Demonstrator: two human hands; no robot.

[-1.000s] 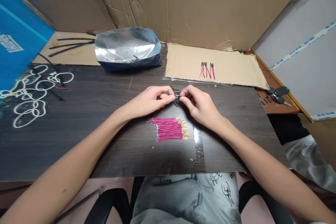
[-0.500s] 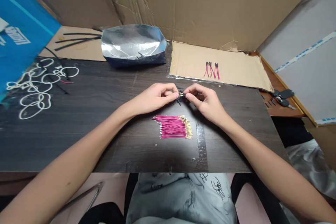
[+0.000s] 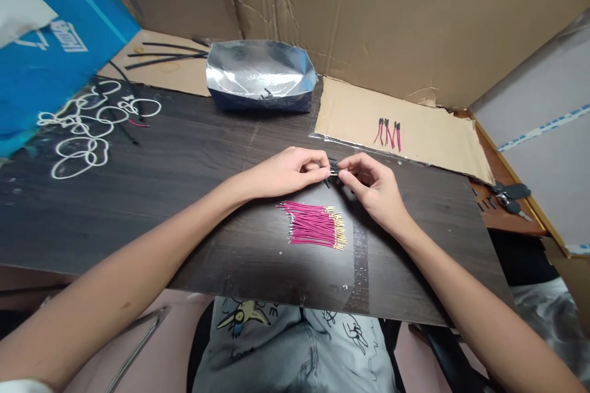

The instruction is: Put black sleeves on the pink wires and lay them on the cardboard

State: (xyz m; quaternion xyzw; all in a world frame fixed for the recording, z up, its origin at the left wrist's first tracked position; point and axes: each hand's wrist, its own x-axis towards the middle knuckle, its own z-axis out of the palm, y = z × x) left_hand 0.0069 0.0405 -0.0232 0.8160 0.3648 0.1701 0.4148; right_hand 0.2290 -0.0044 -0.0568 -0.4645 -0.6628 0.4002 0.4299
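My left hand [image 3: 310, 167] is closed in a pinch, and a gold pin tip [image 3: 332, 174] of a wire pokes out past its fingertips. Most of that wire is hidden inside the hand. Facing it, my right hand [image 3: 366, 179] pinches a short black sleeve [image 3: 339, 172] against the gold tip; how far one sits in the other is too small to tell. Several loose black sleeves [image 3: 327, 183] lie on the table just under the fingertips. Nearer to me is a bundle of magenta wires [image 3: 313, 225], their gold ends pointing right.
An open foil bag [image 3: 260, 73] stands at the back. On a cardboard sheet [image 3: 428, 129] lie several magenta wires with black ends [image 3: 391, 133]. White elastic loops [image 3: 83, 156] lie left, long black tubes [image 3: 166, 60] behind them. Keys [image 3: 511, 196] sit on the right ledge.
The view has turned and shifted, so the table things appear farther right. My hands keep their pinch; less of the gold tips shows between them now.
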